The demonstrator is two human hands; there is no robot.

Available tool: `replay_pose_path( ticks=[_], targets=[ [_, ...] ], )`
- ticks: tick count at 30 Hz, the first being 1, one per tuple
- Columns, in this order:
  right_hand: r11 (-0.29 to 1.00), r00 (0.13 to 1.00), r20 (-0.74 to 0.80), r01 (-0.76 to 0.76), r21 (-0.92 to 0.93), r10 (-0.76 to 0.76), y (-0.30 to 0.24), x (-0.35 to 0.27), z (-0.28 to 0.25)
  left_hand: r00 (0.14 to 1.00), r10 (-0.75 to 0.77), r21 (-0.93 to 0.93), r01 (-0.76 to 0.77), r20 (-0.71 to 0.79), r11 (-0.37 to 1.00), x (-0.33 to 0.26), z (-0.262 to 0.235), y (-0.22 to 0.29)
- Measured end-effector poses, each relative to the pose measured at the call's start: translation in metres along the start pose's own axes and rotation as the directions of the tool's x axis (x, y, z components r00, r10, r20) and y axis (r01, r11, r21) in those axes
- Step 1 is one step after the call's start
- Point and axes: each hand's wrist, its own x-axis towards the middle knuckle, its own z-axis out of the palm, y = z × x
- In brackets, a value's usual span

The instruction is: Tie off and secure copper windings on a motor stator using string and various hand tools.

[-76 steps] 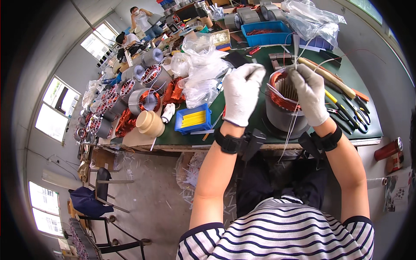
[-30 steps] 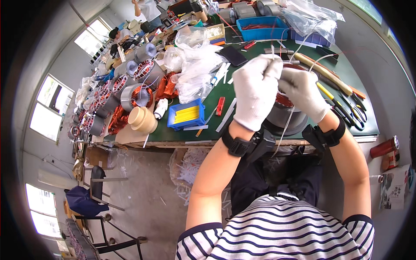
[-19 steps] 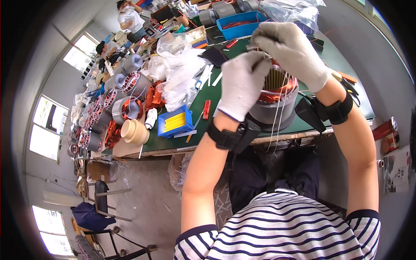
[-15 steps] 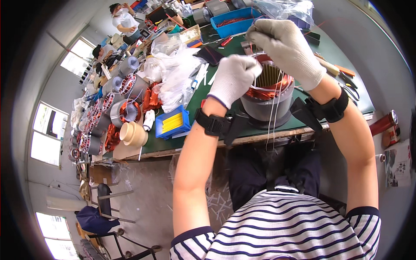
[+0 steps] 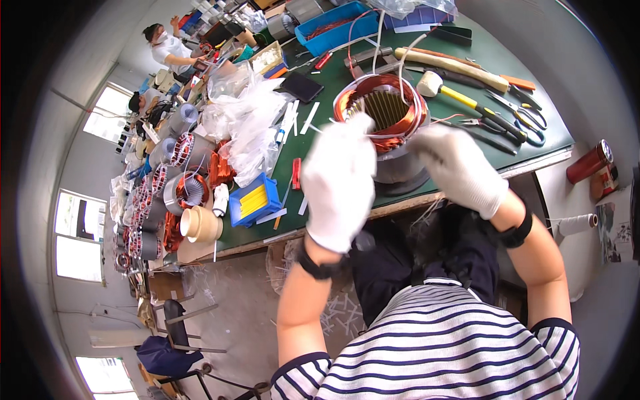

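At the near edge of the green bench [image 5: 333, 100], the copper-wound motor core [image 5: 383, 113] stands upright within reach, my gloved left hand [image 5: 339, 180] and right hand [image 5: 460, 167] curled beside its rim, grip on the thin white string [image 5: 393, 133] not discernible.

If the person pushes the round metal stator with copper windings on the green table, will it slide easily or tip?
The stator looks heavy: thick steel body, dense copper coils. It sits wide and low, so tipping seems unlikely. The copper loops on top look easily bent.
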Motion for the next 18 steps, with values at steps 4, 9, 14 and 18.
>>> replay_pose_path(
  ticks=[4, 9, 14, 18],
  targets=[
    [0.914, 0.961, 0.201, -0.249, 0.319, 0.191, -0.001, -0.028, 0.012, 0.958, 0.203, 0.146, -0.234, 0.201, 0.961, -0.047, 0.021, 0.009],
    [0.890, 0.917, 0.254, -0.372, 0.263, 0.308, 0.005, -0.045, 0.009, 0.981, 0.124, 0.143, -0.145, 0.151, 0.979, -0.048, 0.011, -0.002],
    [0.892, 0.924, 0.060, -0.380, 0.245, 0.377, 0.002, -0.054, 0.014, 0.871, -0.426, -0.345, 0.333, -0.243, 0.878, -0.008, -0.002, -0.048],
    [0.951, 0.968, -0.007, -0.247, 0.187, 0.253, -0.011, -0.059, 0.015, 0.978, -0.180, -0.118, 0.192, 0.106, 0.974, -0.006, 0.001, -0.065]
  ],
)
